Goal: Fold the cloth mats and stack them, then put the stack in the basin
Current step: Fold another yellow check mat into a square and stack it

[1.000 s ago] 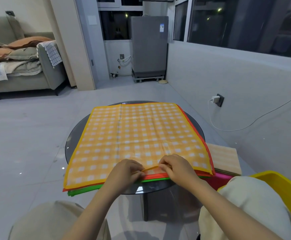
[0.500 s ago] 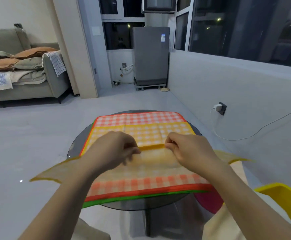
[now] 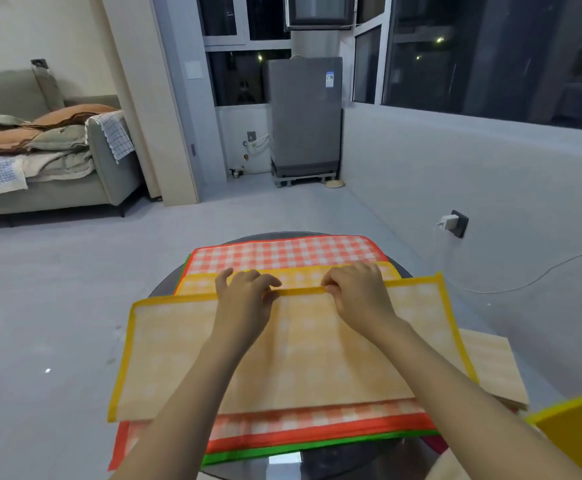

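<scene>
A yellow checked mat (image 3: 317, 355) lies folded over itself on top of a red checked mat (image 3: 282, 252) and a green mat (image 3: 282, 450) on a round glass table (image 3: 164, 289). My left hand (image 3: 244, 296) and my right hand (image 3: 355, 289) pinch the yellow mat's near hem and hold it close to the far edge, pale underside up. A yellow basin (image 3: 577, 434) shows at the lower right corner.
A wooden stool (image 3: 490, 365) stands right of the table. Behind are a sofa with bedding (image 3: 40, 168), a grey appliance (image 3: 305, 116), and a wall socket with charger and cable (image 3: 454, 223) on the right wall. Open floor lies to the left.
Both hands lifted the yellow mat's near edge and carried it away from me over the mat, uncovering the red mat at the near side. The camera view tilted up.
</scene>
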